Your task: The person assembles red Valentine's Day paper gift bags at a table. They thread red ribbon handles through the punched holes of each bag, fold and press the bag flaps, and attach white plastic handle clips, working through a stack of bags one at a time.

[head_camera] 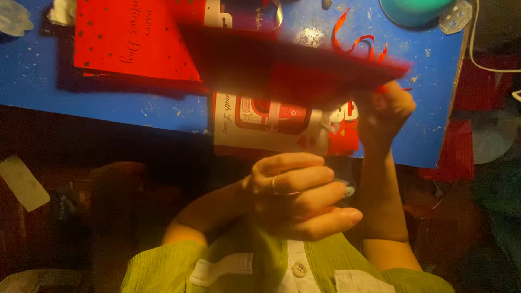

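My right hand (386,111) is raised over the blue table (32,81) and pinches the corner of a dark red paper sheet (282,68), which is blurred and stretches left from the fingers. My left hand (297,196) hovers closer to my chest, below the table edge, with a ring on one finger and the fingers curled closed. A small grey thing (348,190) peeks out beside its fingers; I cannot tell what it is. Under the sheet lies a white card with a red camera picture (271,123).
A bright red card with dots and script lettering (130,38) lies at the table's upper left. Curled red paper strips (359,43) lie near a teal round object (413,11). A white cable (488,66) hangs off the right side. My green shirt (163,271) fills the bottom.
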